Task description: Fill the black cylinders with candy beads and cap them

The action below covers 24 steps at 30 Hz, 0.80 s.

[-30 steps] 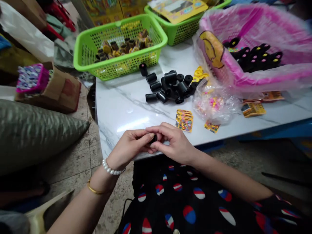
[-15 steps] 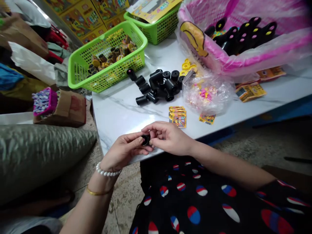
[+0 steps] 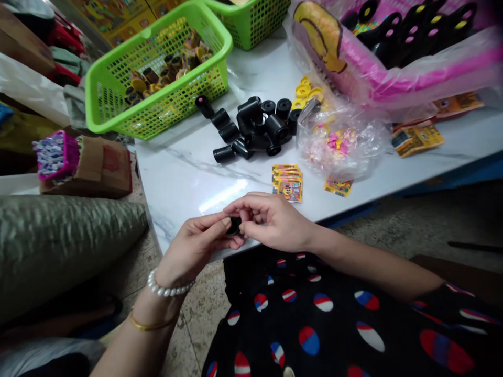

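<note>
Between my two hands, over the table's near edge, is a small black plastic cylinder [image 3: 234, 225] with its round end facing up. My left hand [image 3: 204, 235] pinches it from the left with thumb and fingers. My right hand [image 3: 271, 220] has its thumb and fingertips at the cylinder's right side; what else they may hold is hidden. Just beyond my right hand lies a fanned stack of small yellow printed cards [image 3: 290, 186]. Farther back is a pile of black plastic cylinders [image 3: 261, 125], some lying and some upright.
A green basket [image 3: 157, 118] with yellow-and-black pieces stands back left, another green basket [image 3: 251, 26] behind. A clear bag of tiny pink and yellow parts [image 3: 340, 144] lies right of the pile, near yellow rings [image 3: 304, 91]. A pink plastic-lined basket [image 3: 412, 84] holds black cylinders.
The camera view has shifted slightly closer, so the baskets and pile appear larger and higher. Both hands stay together on the cylinder, with little visible finger movement.
</note>
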Available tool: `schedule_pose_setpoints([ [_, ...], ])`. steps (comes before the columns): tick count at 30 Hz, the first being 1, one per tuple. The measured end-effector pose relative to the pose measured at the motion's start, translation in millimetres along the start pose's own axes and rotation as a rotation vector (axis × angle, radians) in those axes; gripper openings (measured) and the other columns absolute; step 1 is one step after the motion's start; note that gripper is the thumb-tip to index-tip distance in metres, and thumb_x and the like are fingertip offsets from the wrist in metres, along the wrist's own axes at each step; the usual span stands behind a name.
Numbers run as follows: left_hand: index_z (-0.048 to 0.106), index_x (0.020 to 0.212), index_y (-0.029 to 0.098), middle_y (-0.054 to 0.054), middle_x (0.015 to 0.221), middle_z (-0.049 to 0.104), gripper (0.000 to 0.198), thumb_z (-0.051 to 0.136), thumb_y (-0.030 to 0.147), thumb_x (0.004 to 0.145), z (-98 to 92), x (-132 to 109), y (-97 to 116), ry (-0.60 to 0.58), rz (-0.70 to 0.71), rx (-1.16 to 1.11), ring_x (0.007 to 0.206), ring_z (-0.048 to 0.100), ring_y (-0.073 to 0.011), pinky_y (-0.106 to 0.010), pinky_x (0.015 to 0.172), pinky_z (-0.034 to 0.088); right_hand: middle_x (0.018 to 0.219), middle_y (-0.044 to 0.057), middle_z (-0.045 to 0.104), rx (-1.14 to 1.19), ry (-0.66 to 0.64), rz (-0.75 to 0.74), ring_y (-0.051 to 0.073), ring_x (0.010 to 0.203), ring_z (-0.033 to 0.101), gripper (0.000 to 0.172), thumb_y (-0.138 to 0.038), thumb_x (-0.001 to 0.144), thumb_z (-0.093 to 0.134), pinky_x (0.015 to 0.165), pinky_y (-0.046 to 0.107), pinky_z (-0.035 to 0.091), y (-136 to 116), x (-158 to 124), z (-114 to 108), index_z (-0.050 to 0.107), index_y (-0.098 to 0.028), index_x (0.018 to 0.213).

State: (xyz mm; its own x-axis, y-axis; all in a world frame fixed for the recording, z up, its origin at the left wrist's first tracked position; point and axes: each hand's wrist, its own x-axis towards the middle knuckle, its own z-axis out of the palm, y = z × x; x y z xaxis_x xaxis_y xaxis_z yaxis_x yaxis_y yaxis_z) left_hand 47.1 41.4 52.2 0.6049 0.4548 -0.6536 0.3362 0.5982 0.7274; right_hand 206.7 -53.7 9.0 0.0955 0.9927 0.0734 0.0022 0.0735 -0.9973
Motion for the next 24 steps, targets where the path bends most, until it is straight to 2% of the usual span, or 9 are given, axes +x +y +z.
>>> schedule_pose_setpoints([
  [4, 0.075, 0.089, 0.013, -0.004, 0.072, 0.074, 0.021, 0.079, 0.028, 0.075, 0.5, 0.2, -4.7, -0.003, 0.031, -0.017, 0.061, 0.069, -0.0121, -0.021, 0.064, 0.058, 0.083, 0.000, 0.058, -0.102, 0.048, -0.068, 0.010, 0.070, 0.055, 0.039, -0.008, 0.075, 0.056, 0.064, 0.023, 0.049, 0.6, -1.8, 4.0, 0.066, -0.017, 0.112],
  [7, 0.074, 0.092, 0.012, -0.006, 0.079, 0.074, 0.023, 0.078, 0.028, 0.077, -4.3, -0.1, -7.8, -0.029, 0.021, -0.035, 0.066, 0.070, -0.0121, -0.022, 0.069, 0.059, 0.085, 0.001, 0.056, -0.166, 0.035, -0.105, 0.011, 0.070, 0.056, 0.042, -0.009, 0.072, 0.059, 0.063, 0.023, 0.050, 0.1, -3.0, 7.0, 0.066, -0.017, 0.113],
  [13, 0.072, 0.092, 0.009, -0.013, 0.093, 0.075, 0.018, 0.071, 0.020, 0.078, -13.2, -0.3, -9.3, -0.134, 0.057, -0.206, 0.079, 0.073, -0.0213, -0.029, 0.071, 0.060, 0.086, 0.001, 0.055, -0.226, 0.041, -0.134, 0.011, 0.073, 0.057, 0.041, -0.013, 0.075, 0.062, 0.065, 0.025, 0.051, 2.0, -5.0, 8.9, 0.067, -0.020, 0.115],
  [16, 0.071, 0.099, 0.006, -0.017, 0.091, 0.075, 0.022, 0.066, 0.017, 0.081, -14.5, -0.8, -12.7, -0.180, 0.073, -0.199, 0.081, 0.074, -0.0226, -0.031, 0.077, 0.059, 0.086, 0.001, 0.058, -0.106, 0.020, -0.032, 0.011, 0.073, 0.058, 0.036, -0.015, 0.076, 0.062, 0.066, 0.025, 0.051, 1.7, -2.4, 6.3, 0.068, -0.020, 0.111],
  [20, 0.071, 0.105, 0.007, -0.016, 0.094, 0.075, 0.027, 0.069, 0.013, 0.079, -11.5, -2.3, -19.1, -0.200, 0.154, -0.152, 0.079, 0.073, -0.0174, -0.029, 0.081, 0.058, 0.076, 0.001, 0.064, 0.202, -0.080, 0.258, 0.011, 0.065, 0.063, 0.029, -0.027, 0.080, 0.062, 0.066, 0.027, 0.055, -1.8, 8.7, 1.2, 0.067, -0.015, 0.106],
  [24, 0.071, 0.102, 0.009, -0.012, 0.090, 0.075, 0.023, 0.069, 0.018, 0.081, -6.4, -4.2, -24.1, -0.179, 0.255, -0.077, 0.073, 0.071, -0.0134, -0.023, 0.073, 0.059, 0.067, -0.002, 0.061, 0.339, -0.052, 0.368, 0.010, 0.058, 0.063, 0.027, -0.029, 0.077, 0.064, 0.057, 0.023, 0.053, -4.6, 15.6, 2.1, 0.067, -0.013, 0.098],
])
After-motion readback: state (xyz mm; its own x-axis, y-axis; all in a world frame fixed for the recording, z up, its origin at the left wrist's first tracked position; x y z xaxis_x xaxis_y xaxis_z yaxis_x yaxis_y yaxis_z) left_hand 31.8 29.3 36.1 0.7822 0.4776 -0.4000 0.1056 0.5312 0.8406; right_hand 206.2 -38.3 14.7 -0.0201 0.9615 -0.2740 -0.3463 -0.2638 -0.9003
